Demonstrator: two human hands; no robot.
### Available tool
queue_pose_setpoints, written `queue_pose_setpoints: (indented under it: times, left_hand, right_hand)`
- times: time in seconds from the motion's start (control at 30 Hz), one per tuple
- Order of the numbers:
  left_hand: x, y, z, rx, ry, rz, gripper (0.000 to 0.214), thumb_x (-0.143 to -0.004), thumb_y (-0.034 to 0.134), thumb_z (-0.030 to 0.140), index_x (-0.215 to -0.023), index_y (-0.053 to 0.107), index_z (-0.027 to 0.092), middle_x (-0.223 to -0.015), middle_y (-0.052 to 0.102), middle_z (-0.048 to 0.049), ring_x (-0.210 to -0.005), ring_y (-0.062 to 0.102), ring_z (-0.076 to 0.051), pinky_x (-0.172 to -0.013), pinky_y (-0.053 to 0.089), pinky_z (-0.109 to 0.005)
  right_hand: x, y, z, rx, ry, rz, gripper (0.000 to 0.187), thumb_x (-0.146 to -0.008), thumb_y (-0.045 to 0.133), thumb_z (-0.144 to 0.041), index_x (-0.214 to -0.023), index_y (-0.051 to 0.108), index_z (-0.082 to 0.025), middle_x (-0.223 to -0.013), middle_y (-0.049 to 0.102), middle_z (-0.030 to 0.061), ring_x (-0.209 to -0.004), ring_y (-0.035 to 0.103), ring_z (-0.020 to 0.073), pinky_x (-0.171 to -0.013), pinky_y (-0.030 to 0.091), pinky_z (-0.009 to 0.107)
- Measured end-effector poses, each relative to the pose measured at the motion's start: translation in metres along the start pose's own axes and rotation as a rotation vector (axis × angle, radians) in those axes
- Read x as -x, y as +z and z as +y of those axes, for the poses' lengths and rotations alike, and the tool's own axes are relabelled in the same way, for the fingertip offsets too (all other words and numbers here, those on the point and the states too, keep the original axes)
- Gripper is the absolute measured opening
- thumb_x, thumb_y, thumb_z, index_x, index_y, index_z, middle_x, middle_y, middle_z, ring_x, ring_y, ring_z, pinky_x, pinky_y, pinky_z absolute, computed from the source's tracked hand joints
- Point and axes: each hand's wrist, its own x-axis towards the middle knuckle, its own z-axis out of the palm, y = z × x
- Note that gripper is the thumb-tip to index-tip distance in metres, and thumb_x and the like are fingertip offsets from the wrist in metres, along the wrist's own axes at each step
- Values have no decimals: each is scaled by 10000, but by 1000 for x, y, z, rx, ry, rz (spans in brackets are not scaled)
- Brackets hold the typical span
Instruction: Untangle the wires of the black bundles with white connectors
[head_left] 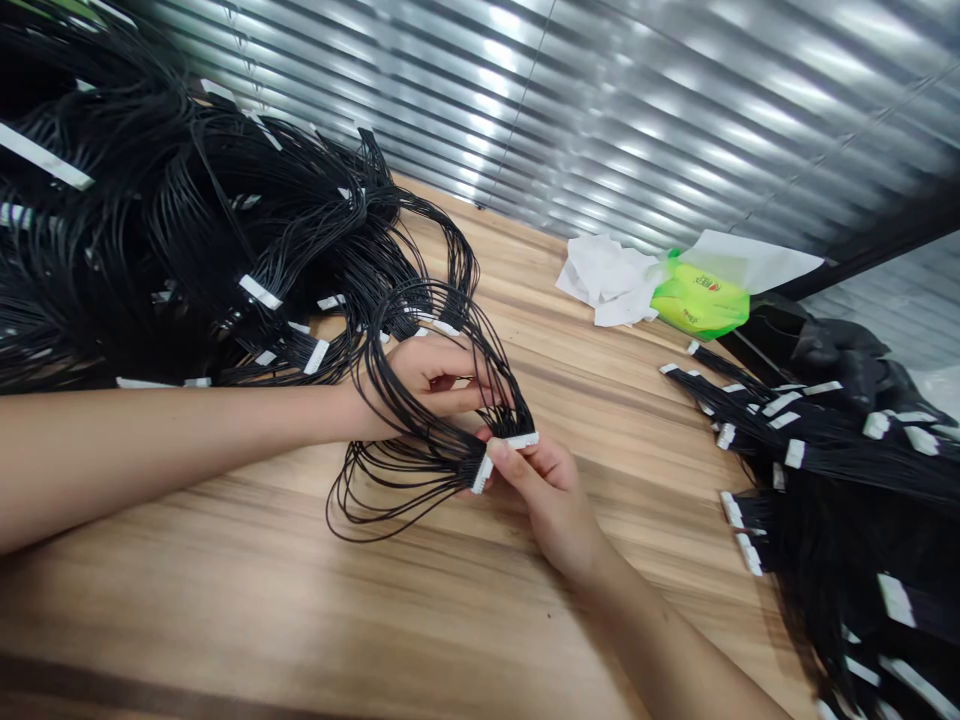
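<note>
A looped wire harness [375, 375] of thin black wires is held up over the wooden table, its white connectors [484, 470] meeting in a V. Pinched between thumb and fingers of my right hand [551, 500] are these connector ends. My left hand [431, 375] reaches through the loop, its curled fingers around the wires near the connectors. Wires and the right thumb partly hide the left fingertips.
A large heap of black wire harnesses [180, 220] covers the left back. More bundled harnesses [840, 450] lie along the right edge. Crumpled white paper [604, 278] and a green packet [701, 295] sit at the back, before a corrugated metal wall [600, 110].
</note>
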Motion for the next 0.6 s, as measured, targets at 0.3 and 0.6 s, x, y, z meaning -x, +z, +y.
queue_pose_setpoints:
  times: [0.3, 0.6]
  left_hand:
    - [0, -9, 7, -174, -113, 78, 139, -883, 592, 255, -922, 706, 185, -996, 641, -43, -822, 580, -109, -632, 428, -191]
    - [6, -9, 4, -448, 224, -6, 65, -887, 615, 259, -906, 668, 227, -778, 706, 52, -667, 589, -72, -910, 386, -276]
  right_hand:
    - [-9, -3, 1, -129, -236, 410, 203, -754, 722, -397, -817, 684, -208, -565, 551, -56, -501, 451, 99, -567, 422, 262]
    - [-10, -3, 2, -48, -308, 493, 236, -775, 695, -409, -839, 654, -185, -628, 571, -43, -522, 437, 88, -533, 367, 251]
